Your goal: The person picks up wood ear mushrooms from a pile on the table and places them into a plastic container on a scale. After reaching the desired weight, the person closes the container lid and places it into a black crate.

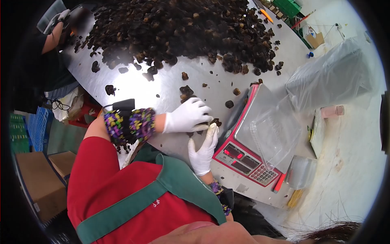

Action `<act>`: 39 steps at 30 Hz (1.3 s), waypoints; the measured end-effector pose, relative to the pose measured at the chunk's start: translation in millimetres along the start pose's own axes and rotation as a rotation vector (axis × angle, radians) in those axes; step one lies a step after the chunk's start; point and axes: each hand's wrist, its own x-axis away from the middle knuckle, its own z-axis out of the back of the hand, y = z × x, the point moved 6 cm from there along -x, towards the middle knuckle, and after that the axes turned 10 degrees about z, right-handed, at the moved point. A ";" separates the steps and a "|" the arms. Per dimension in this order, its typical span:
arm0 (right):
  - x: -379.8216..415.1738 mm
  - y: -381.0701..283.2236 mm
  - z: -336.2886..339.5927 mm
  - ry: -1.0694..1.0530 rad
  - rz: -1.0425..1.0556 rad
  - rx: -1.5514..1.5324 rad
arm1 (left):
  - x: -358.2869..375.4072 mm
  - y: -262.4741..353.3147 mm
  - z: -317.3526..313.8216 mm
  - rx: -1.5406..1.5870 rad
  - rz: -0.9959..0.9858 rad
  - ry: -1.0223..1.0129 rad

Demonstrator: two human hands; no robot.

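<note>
Both of my hands wear white gloves and meet over the metal table [162,87]. My left hand [187,116] reaches in from the left, its fingers bent over a dark, lumpy piece like a dried mushroom [216,122], partly hidden under the fingertips. My right hand [203,152] points up beside the scale, fingers stretched with the thumb apart; its fingertips touch near the same piece. Just above my left hand lie a few more dark pieces [186,90]. The red-rimmed scale [229,159] has a clear plastic tray [274,138] on it.
A large heap of dark pieces [178,28] covers the far table. A red-handled tool [279,183] and stacked clear trays [301,173] lie by the scale. Behind it stands a plastic-covered box [329,77]. A co-worker's arm [53,38] is at upper left; cardboard boxes [40,183] are at left.
</note>
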 end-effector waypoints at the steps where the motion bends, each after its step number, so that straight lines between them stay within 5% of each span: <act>1: 0.0 0.2 0.5 0.002 -0.010 0.000 | 11.3 2.8 9.4 -0.024 0.008 0.035; 6: -6.1 -3.6 1.1 -0.020 0.019 0.032 | 20.0 -24.7 63.0 0.068 0.215 0.057; 9: -6.0 -3.1 -1.5 -0.043 0.012 0.048 | 12.9 -79.7 55.3 -0.013 0.384 0.238; 11: -7.6 -5.3 -1.7 -0.062 0.021 0.116 | 4.6 -101.6 44.3 0.091 0.444 0.148; 16: -15.6 -3.8 -0.6 -0.112 -0.079 0.200 | 23.9 -50.8 37.5 0.407 0.260 -0.177; 21: -23.0 4.1 -6.0 -0.018 -0.061 0.120 | 67.7 5.1 35.0 -0.017 0.186 -0.172; 25: -38.2 10.7 -8.2 0.065 -0.081 0.119 | 63.1 -9.5 19.6 -0.003 0.390 0.002; 30: -51.2 16.3 -12.3 0.116 -0.077 0.044 | 19.0 -24.2 11.0 0.034 0.323 0.137; 33: -49.6 9.8 -17.6 0.157 -0.109 -0.074 | 8.6 -12.2 0.6 0.320 0.303 0.246; 36: -43.3 7.4 -13.9 0.289 -0.223 -0.303 | 17.7 14.8 -15.8 0.458 0.505 0.376; 38: -43.8 3.6 -8.7 0.375 -0.220 -0.386 | 27.6 13.8 -31.4 0.986 0.777 0.545; 39: -46.0 1.2 -2.7 0.377 -0.210 -0.383 | 27.0 18.0 -30.3 0.987 0.769 0.551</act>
